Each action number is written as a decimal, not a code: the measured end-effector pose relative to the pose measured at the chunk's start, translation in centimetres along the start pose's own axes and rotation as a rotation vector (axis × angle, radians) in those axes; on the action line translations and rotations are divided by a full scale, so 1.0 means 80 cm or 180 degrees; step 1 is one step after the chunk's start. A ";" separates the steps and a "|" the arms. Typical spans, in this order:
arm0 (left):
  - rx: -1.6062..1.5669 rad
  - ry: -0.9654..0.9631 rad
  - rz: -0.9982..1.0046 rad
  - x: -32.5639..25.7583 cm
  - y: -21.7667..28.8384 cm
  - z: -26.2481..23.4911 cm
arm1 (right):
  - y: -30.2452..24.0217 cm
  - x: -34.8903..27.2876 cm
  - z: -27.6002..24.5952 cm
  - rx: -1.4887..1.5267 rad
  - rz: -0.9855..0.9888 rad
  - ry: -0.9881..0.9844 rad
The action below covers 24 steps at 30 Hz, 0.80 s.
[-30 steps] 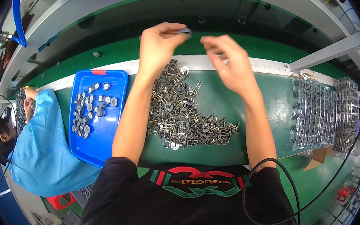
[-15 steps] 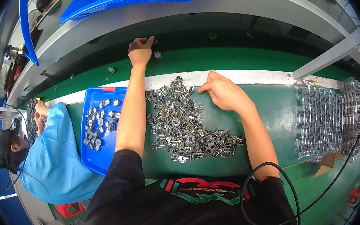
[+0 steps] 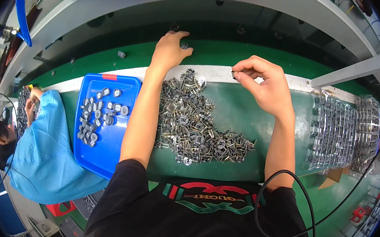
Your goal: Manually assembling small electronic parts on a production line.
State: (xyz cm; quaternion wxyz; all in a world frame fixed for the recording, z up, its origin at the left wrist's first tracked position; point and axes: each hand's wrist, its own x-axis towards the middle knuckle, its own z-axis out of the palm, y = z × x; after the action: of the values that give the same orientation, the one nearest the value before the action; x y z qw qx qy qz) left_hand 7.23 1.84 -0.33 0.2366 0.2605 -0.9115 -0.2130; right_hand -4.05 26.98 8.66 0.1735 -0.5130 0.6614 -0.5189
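My left hand reaches over the green strip beyond the white ledge. Its thumb and forefinger are spread on either side of a small round part; whether they touch it I cannot tell. My right hand is raised to the right of the pile, thumb and fingers pinching a small dark part with pins. Between my forearms a heap of loose metal-pinned parts covers the green tabletop. On the left, a blue tray holds several round grey parts, partly behind my left forearm.
Stacked clear plastic trays of parts stand at the right. A white ledge and a grey metal frame border the far side. A co-worker in blue sits at left. A black cable loops by my right arm.
My left hand has moved right and spread its fingers around the round part. My right hand has risen to the right, away from the pile, and the pinned part now shows in its fingers.
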 end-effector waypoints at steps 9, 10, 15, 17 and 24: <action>-0.1405 -0.0267 -0.0488 -0.014 0.064 -0.043 | -0.010 -0.002 0.004 0.0247 0.0206 0.0256; -0.1936 -0.0390 -0.0661 -0.020 0.083 -0.054 | -0.014 -0.004 0.005 0.0445 0.0315 0.0351; -0.3861 -0.0845 -0.0551 -0.047 0.149 -0.089 | -0.029 -0.007 0.010 0.0691 -0.0113 0.1041; -0.4152 -0.0858 -0.0379 -0.056 0.166 -0.100 | -0.041 -0.010 0.012 0.0923 -0.0075 0.1304; -0.4048 -0.0509 -0.0037 -0.072 0.187 -0.095 | -0.063 -0.016 0.009 -0.0132 -0.1038 0.1604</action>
State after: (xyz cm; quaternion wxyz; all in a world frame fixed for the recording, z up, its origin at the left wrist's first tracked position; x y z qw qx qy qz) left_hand 10.05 14.74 11.54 0.2750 0.0575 -0.6205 -0.7322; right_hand -0.45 28.03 12.33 -0.0923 -0.4709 0.6030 -0.6372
